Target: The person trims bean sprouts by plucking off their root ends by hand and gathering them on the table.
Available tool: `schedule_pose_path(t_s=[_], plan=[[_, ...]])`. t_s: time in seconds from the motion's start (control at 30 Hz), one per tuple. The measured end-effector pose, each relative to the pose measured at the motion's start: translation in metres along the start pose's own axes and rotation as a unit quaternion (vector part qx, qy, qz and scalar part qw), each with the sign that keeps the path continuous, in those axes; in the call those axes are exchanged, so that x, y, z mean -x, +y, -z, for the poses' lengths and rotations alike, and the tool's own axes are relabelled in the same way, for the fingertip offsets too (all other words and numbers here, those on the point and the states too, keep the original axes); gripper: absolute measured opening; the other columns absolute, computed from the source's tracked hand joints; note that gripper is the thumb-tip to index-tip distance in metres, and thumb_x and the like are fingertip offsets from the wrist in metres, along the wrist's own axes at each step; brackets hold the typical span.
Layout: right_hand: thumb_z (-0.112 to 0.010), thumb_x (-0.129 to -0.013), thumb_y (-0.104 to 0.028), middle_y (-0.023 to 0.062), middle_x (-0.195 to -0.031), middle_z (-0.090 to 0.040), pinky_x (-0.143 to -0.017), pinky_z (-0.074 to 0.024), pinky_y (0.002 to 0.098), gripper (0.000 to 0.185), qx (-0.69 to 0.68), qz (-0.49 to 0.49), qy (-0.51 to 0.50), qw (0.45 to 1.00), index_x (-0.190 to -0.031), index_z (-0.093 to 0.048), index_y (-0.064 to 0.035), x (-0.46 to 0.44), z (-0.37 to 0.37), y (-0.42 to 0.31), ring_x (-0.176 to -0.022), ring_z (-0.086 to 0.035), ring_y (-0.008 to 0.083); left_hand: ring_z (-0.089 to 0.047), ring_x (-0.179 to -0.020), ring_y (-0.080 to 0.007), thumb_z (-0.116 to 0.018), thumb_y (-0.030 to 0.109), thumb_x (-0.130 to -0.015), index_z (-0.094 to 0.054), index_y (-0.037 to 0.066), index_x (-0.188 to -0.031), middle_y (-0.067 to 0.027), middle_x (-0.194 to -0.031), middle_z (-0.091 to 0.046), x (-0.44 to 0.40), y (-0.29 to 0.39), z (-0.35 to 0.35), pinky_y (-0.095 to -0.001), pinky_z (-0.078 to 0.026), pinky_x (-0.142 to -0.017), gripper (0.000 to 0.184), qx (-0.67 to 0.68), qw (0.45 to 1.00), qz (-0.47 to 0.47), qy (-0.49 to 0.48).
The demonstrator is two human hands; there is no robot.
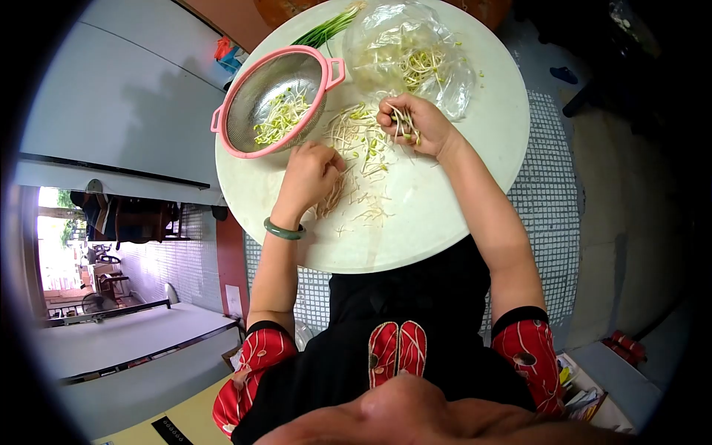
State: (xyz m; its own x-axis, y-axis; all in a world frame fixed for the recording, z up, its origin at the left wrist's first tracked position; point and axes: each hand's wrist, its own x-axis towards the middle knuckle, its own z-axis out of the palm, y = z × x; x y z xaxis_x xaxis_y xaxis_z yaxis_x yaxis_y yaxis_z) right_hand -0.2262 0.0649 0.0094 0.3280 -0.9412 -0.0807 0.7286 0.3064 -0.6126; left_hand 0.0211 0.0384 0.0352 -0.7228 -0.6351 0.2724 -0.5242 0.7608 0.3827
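My right hand is closed around a small bunch of bean sprouts, whose pale stems stick out between the fingers. On the left, my left hand has its fingers curled together low over the table, beside the thin brown root scraps; whatever is in its fingertips is hidden. Between both hands lies a loose pile of bean sprouts. A pink-rimmed mesh colander stands just beyond my left hand, tilted in view, with sprouts inside it.
A clear plastic bag holding more sprouts lies at the back right of the round white table. Green onions rest at the back edge, behind the colander. Grey-white tiled floor shows around the table.
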Motion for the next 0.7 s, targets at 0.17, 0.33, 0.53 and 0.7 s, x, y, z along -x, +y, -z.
schedule_pose_path(t_s=[0.17,0.33,0.53,0.7], plan=[[-0.052,-0.094,-0.025,-0.0001,-0.067,-0.051,-0.037,-0.0332,0.0176,0.02,-0.033,0.007,-0.029,0.999,-0.089,-0.055,-0.0059,0.001,-0.002,-0.004,-0.05,-0.043,0.0057,-0.055,-0.083,-0.0244,-0.069,0.019,-0.075,-0.063,0.008,-0.073,-0.0071,-0.073,-0.06,-0.004,0.015,-0.012,-0.0384,-0.037,-0.083,0.013,-0.055,0.998,-0.009,0.043],[-0.06,-0.093,-0.026,-0.0042,-0.064,-0.046,-0.038,-0.0294,0.0175,0.019,0.035,0.03,-0.005,0.999,-0.092,-0.055,-0.0084,0.002,0.001,-0.004,-0.05,-0.038,0.0029,-0.054,-0.078,-0.0243,-0.071,0.019,-0.076,-0.062,0.007,-0.075,-0.0056,-0.076,-0.059,-0.011,0.018,-0.033,-0.038,-0.038,-0.079,0.015,-0.065,0.997,0.004,0.041],[-0.061,-0.093,-0.022,-0.0065,-0.063,-0.043,-0.038,-0.0265,0.0168,0.017,0.133,-0.006,0.062,0.989,-0.085,-0.053,-0.0091,0.001,-0.008,0.001,-0.05,-0.035,0.0006,-0.058,-0.073,-0.0152,-0.066,0.012,-0.083,-0.063,0.001,-0.084,-0.0054,-0.082,-0.063,-0.012,-0.004,-0.033,-0.0283,-0.045,-0.07,0.011,0.259,0.946,0.187,0.056],[-0.064,-0.091,-0.025,-0.0073,-0.062,-0.044,-0.039,-0.0269,0.0166,0.019,0.246,-0.028,0.084,0.965,-0.092,-0.062,-0.0067,-0.001,-0.012,0.01,-0.047,-0.035,0.0006,-0.056,-0.077,-0.0079,-0.058,0.01,-0.092,-0.058,-0.002,-0.098,-0.001,-0.086,-0.06,-0.017,0.005,-0.03,-0.0231,-0.046,-0.071,0.013,0.476,0.855,0.191,0.076]])
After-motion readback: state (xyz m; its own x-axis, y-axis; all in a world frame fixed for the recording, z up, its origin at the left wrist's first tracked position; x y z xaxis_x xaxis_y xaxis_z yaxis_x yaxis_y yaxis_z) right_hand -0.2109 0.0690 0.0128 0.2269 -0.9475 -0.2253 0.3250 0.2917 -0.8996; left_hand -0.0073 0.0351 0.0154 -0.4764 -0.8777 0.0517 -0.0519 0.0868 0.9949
